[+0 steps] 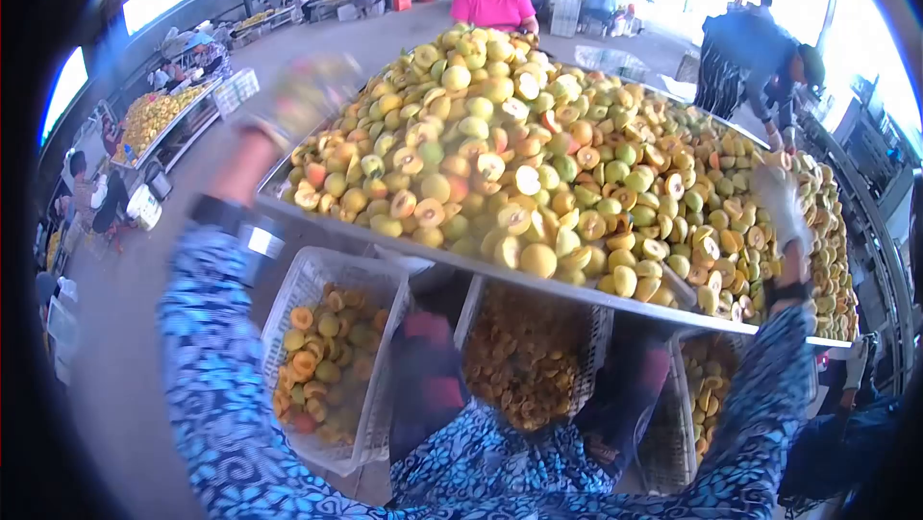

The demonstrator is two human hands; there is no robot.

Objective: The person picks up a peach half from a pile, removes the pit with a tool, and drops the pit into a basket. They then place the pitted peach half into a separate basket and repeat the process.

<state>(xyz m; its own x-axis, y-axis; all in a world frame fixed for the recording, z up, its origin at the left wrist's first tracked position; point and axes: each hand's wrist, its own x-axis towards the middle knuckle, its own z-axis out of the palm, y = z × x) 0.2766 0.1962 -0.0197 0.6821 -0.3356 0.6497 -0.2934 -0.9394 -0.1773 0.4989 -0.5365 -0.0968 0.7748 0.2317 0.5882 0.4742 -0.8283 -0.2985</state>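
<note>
A large heap of whole and halved yellow-green fruit (471, 126) lies on a metal-edged table (461, 259). My left hand (308, 97) is raised at the heap's left end, smeared by motion; its fingers and anything in them cannot be made out. Over the heap's right part is my right hand (781, 198), in a pale glove and also blurred, with its fingers unclear. A narrow grey object (678, 284) rests among the fruit near the front edge.
Below the table stand a left crate (274, 328) of fruit halves, a middle crate (468, 313) of small brown pieces and a right crate (685, 405) of halves. Across the table is a person in pink (495, 3); another person (735, 59) bends at the right.
</note>
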